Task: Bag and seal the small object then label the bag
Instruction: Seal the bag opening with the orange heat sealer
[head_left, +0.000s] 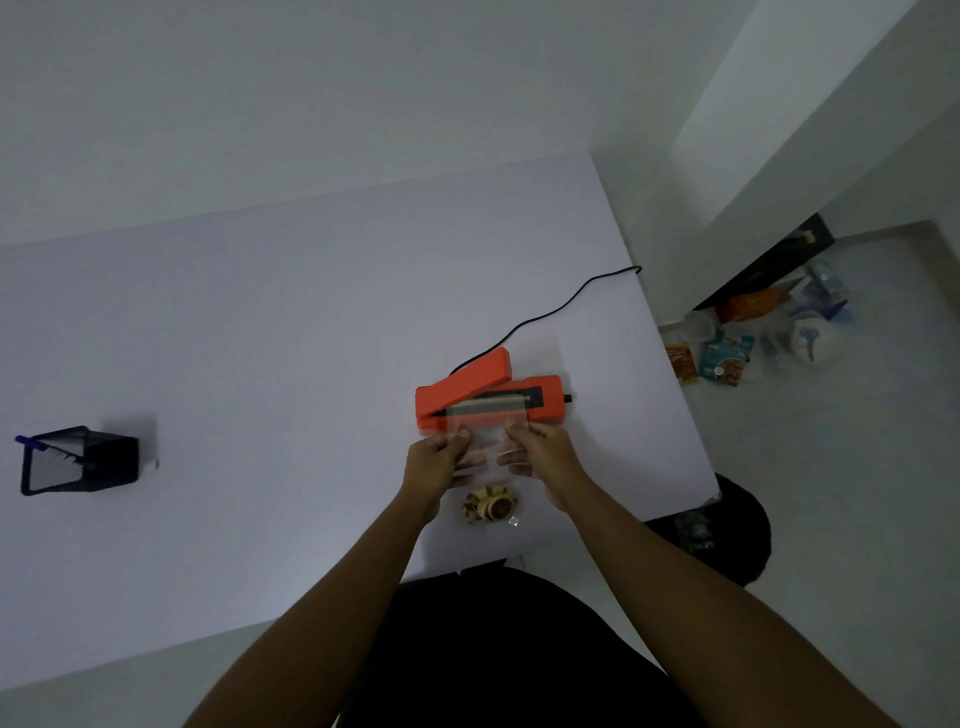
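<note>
So both hands, left hand (441, 457) and right hand (540, 452), pinch the clear plastic bag (483, 447) by its top corners, mouth just short of the open orange heat sealer (488, 400); the small tan object (488, 506) sits at the bag's bottom, nearer the person.

Orange sealer (485, 397), black cord (561, 306); clear bag (480, 447); tan object (491, 506); white table (260, 338); black mesh holder (78, 462).

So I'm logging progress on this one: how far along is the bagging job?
Done, it seems: the small tan object sits at the bottom of the clear bag. In hand: the left hand and right hand hold the bag's open end at the orange sealer, whose lid is raised. Left: pressing the seal, then labelling; a pen waits in the black holder.
</note>
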